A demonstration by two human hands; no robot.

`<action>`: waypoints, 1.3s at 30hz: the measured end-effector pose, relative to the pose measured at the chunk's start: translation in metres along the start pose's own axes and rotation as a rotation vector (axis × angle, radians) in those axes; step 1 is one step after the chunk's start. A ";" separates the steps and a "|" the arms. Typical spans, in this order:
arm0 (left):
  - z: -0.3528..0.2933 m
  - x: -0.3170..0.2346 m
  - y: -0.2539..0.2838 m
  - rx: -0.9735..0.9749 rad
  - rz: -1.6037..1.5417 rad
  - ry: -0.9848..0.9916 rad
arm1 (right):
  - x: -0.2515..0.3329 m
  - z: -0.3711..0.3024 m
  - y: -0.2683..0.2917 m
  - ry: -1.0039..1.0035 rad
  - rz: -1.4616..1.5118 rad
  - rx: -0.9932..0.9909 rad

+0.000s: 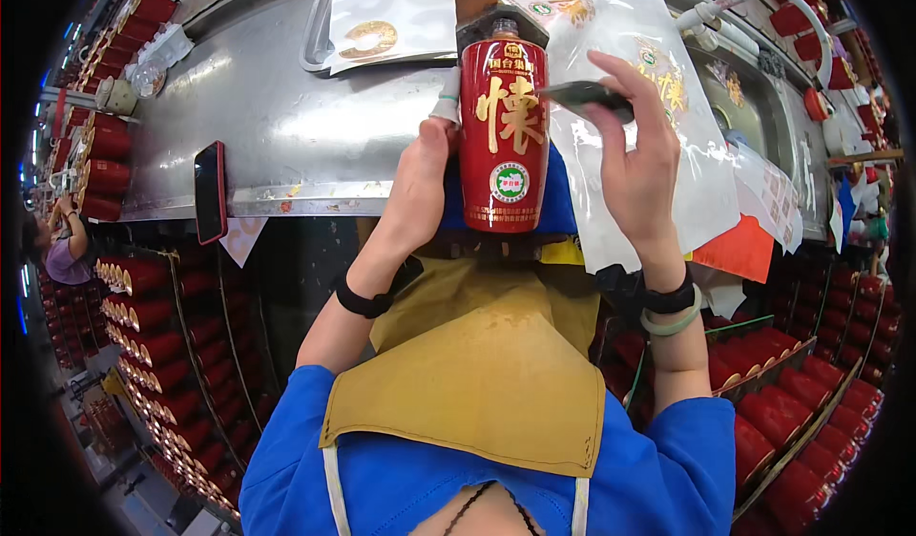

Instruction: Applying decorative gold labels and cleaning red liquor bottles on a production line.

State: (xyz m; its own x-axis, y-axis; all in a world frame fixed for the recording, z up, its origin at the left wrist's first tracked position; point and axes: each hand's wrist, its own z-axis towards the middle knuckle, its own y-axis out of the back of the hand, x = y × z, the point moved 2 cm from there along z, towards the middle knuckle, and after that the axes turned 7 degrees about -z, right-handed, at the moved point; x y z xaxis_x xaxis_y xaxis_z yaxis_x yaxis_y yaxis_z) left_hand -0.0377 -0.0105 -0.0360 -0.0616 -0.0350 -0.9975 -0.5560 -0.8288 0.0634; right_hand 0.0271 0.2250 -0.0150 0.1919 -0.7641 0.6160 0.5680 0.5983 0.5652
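Head view: bottle (504, 145) between both hands

I can't see its back. Left hand (420, 178), at its left side, is partly hidden; I cannot tell its grip. Right hand (641, 154) pinches a blurred dark tool (593, 100); contact unclear.

On my red bottle (473, 149) I see large gold characters (512, 116) and a round green-and-white emblem (509, 182) nearer me. Gold characters also mark the translucent sheet (625, 178) at right.
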 end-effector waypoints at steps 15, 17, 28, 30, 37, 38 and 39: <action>0.001 -0.012 -0.007 -0.025 -0.382 0.137 | 0.082 0.067 -0.004 0.868 -0.304 0.183; 0.002 -0.009 -0.006 -0.046 -0.496 0.239 | 0.091 0.051 -0.003 0.924 -0.123 0.384; 0.012 -0.016 -0.013 -0.021 -0.417 0.246 | 0.033 0.031 -0.005 0.936 0.005 0.243; 0.012 -0.016 -0.015 -0.060 -0.467 0.326 | 0.029 0.037 -0.010 0.829 0.081 0.233; 0.025 -0.007 -0.011 -0.022 -0.469 0.351 | 0.017 0.057 -0.006 0.798 -0.044 0.003; 0.025 -0.006 -0.011 -0.045 -0.455 0.355 | 0.020 0.030 -0.006 1.022 -0.001 0.041; 0.025 -0.005 -0.012 -0.069 -0.439 0.354 | 0.020 0.005 -0.002 1.108 0.002 0.060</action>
State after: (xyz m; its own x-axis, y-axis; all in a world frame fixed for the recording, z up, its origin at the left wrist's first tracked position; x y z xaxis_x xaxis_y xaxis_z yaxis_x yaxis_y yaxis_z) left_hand -0.0520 0.0134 -0.0313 0.4516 0.1462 -0.8802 -0.4106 -0.8418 -0.3504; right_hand 0.0261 0.2099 -0.0013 0.8194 -0.5381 -0.1975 0.5328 0.5877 0.6089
